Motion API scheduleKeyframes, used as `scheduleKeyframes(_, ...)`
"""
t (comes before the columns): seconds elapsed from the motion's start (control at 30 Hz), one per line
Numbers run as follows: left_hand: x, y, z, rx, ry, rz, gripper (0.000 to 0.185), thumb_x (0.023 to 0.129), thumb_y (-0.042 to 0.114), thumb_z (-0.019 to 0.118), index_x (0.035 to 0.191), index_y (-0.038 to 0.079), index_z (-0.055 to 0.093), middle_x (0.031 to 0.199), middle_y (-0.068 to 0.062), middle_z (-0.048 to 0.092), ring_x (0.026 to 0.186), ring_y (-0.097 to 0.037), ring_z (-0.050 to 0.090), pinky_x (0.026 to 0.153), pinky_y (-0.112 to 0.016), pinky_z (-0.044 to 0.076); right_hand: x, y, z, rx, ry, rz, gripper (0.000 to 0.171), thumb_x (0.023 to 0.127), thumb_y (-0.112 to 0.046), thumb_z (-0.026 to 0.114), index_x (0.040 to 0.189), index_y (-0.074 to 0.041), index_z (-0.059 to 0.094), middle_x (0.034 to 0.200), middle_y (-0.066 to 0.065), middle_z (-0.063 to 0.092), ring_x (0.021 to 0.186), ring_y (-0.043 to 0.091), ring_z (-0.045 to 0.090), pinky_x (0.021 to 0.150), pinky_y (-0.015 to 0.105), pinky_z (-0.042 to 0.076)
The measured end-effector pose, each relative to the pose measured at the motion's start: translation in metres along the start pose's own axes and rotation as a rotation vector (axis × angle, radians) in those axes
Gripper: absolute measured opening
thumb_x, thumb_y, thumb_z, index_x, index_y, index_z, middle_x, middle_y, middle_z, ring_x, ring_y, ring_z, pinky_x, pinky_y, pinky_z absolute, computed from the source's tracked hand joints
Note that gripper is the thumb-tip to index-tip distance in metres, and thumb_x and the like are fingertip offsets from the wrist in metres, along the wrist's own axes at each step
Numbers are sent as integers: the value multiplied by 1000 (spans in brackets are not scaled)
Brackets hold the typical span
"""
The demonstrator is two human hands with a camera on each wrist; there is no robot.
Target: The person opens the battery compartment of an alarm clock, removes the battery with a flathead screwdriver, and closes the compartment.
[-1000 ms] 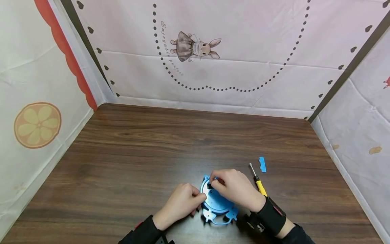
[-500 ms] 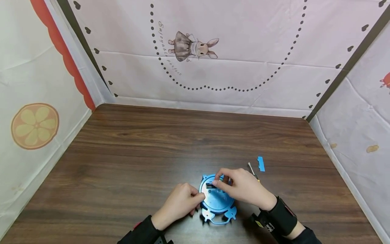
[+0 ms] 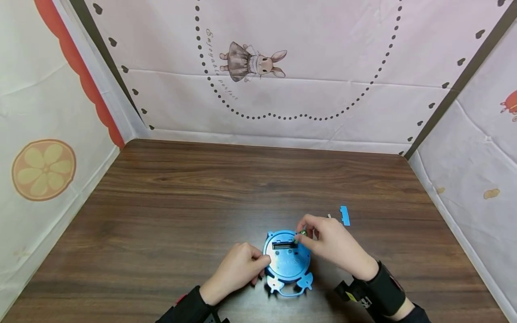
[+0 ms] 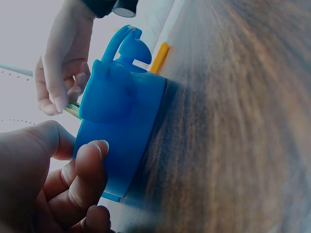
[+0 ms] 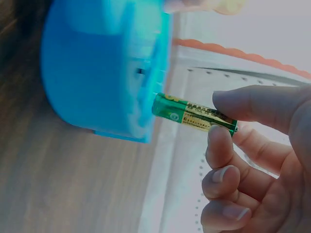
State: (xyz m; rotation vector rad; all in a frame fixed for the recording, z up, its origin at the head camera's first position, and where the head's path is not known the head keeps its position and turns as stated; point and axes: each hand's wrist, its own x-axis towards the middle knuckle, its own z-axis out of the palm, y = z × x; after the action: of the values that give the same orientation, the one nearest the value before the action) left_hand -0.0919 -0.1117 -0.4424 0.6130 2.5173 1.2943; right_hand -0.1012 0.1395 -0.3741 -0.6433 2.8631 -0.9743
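Observation:
A round blue alarm clock lies back side up on the table, its long dark battery slot uncovered. My left hand grips the clock's left edge, thumb on top and fingers against the side wall. Between thumb and fingertips, my right hand pinches a green and gold battery just above the clock's upper right rim. In the right wrist view the battery's green end points toward the clock. Whether it touches the clock I cannot tell.
A small blue battery cover lies beyond my right hand. A screwdriver's tip shows beside it; its yellow handle appears in the left wrist view. Printed cloth walls border the wooden table.
My right hand has drawn back rightward from over the battery slot, uncovering it, and a battery now shows in its fingers. It now hides most of the screwdriver. My left hand keeps its grip.

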Motion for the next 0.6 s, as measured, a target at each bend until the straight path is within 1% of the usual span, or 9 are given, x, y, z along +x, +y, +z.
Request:
scheduleKeyframes(0.1, 0, 1, -1, 0, -4, -1, 39, 91, 13, 59, 52, 14, 62, 42, 13, 48, 38, -7, 52, 43, -22, 35, -1, 6, -13, 21, 53, -11, 6, 95, -17, 72, 98, -20, 67, 71, -11, 55, 60, 7, 47, 54, 26, 40)
scheduleKeyframes(0.17, 0, 1, -1, -1, -4, -5, 39, 91, 13, 59, 52, 14, 62, 42, 13, 49, 38, -7, 52, 44, -22, 35, 0, 13, -23, 25, 84, 10, 6, 95, -18, 71, 99, -19, 67, 74, -10, 58, 62, 9, 49, 54, 26, 41)
scheduleKeyframes(0.23, 0, 1, -2, -2, -3, -9, 39, 91, 13, 59, 52, 14, 62, 42, 13, 48, 38, -7, 52, 44, -22, 36, 2, 22, -34, 23, 95, 37, 6, 96, -19, 71, 101, -19, 67, 79, -8, 62, 65, 11, 53, 57, 27, 43)
scheduleKeyframes(0.33, -1, 1, -3, -1, 0, -10, 38, 90, 12, 59, 52, 13, 63, 42, 13, 48, 38, -7, 52, 45, -22, 36, 7, 40, -47, 35, 71, 76, 7, 98, -21, 69, 104, -19, 67, 89, -2, 69, 75, 18, 61, 64, 29, 47)
scheduleKeyframes(0.4, -1, 1, -3, 2, 0, -5, 38, 90, 12, 59, 52, 13, 62, 42, 13, 48, 38, -7, 52, 45, -22, 36, 11, 52, -52, 55, 44, 91, 8, 98, -23, 68, 105, -17, 67, 94, 1, 71, 81, 23, 64, 67, 32, 48)
scheduleKeyframes(0.5, -1, -1, -2, -2, -6, 8, 38, 90, 11, 58, 52, 13, 62, 43, 13, 49, 39, -7, 51, 44, -22, 35, 18, 69, -55, 93, 6, 116, 11, 99, -24, 66, 106, -15, 68, 99, 4, 72, 87, 29, 65, 71, 35, 49)
scheduleKeyframes(0.6, -1, -2, 0, -6, -14, 18, 39, 90, 11, 57, 52, 13, 62, 43, 13, 49, 39, -7, 51, 44, -21, 35, 24, 82, -53, 114, -14, 147, 13, 100, -23, 65, 107, -12, 67, 102, 7, 71, 92, 30, 65, 75, 38, 49)
